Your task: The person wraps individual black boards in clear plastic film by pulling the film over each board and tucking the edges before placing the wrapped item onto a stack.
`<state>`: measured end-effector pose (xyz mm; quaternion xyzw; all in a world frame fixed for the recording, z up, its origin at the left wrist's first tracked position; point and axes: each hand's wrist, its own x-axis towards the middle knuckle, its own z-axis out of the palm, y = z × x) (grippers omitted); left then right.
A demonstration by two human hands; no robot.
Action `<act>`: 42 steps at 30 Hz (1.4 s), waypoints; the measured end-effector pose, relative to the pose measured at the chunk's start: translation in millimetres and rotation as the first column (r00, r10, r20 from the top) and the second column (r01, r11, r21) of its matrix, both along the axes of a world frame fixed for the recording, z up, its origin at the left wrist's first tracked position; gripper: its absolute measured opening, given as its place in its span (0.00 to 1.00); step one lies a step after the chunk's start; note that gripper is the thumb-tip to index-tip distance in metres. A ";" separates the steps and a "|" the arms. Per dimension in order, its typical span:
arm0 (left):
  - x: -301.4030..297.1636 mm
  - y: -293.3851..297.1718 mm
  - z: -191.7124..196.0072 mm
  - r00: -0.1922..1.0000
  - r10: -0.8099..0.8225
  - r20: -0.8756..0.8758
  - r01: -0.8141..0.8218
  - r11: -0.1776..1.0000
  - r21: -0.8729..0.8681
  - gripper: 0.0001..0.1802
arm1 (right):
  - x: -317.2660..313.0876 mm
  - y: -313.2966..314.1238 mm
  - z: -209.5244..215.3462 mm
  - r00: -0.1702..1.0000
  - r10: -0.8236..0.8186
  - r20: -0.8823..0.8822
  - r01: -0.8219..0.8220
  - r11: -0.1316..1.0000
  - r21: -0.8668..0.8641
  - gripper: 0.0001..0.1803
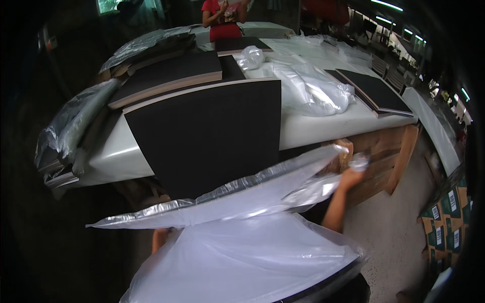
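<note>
A large clear plastic bag (pixel 242 252) spreads wide in front of me, its upper edge lifted and pulled out sideways. My right hand (pixel 353 174), blurred by motion, is closed on the bag's edge at the right, where the plastic bunches up. Of my left arm, a piece of the forearm (pixel 159 240) shows at the bag's left side; the plastic hides most of that hand, and its fingers cannot be made out. Just beyond the bag, a big black board (pixel 207 131) with a pale edge leans from the table top down over its front.
Thick black boards (pixel 172 73) lie stacked on the white-covered table (pixel 323 126), with more boards (pixel 376 91) at the right. Crumpled plastic (pixel 313 88) lies between them. Across the table stands a person in red (pixel 225 20). Printed cartons (pixel 447 227) are at the right.
</note>
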<state>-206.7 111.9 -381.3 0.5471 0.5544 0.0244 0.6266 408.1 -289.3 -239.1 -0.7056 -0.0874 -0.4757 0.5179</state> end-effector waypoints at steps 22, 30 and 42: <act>211.7 -152.4 270.6 0.724 -0.688 0.058 0.237 0.327 0.915 0.10 | -250.1 180.8 176.0 -0.786 0.595 -0.168 -0.570 -0.593 0.568 0.22; 209.8 -149.2 260.5 0.669 -0.558 0.491 0.131 0.739 0.661 0.15 | -263.1 171.6 160.1 -0.820 0.573 -0.023 -0.399 -0.541 0.740 0.21; 205.5 -169.2 283.5 0.694 -0.655 0.299 -0.340 0.067 0.938 0.11 | -261.7 168.3 186.8 -0.268 0.943 -0.198 -0.938 -0.208 0.278 0.13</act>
